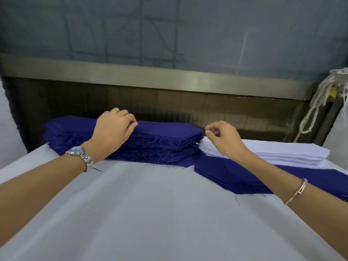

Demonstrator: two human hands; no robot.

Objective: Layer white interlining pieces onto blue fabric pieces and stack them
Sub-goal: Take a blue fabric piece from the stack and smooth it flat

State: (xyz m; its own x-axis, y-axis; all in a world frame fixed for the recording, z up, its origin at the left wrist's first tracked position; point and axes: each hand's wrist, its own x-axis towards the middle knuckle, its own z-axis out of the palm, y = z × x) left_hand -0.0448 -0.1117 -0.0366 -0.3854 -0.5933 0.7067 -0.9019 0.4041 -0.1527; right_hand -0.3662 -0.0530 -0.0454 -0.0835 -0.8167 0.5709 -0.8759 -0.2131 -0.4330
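Frayed dark-blue fabric pieces (165,140), stacked: probably limp, peel by corner; left hand (113,130) fingers curled atop, pinch unclear; right hand (224,138) slack, empty.

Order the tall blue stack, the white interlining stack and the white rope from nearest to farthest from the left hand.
1. tall blue stack, under the left hand.
2. white interlining stack, to its right.
3. white rope, hanging far right.
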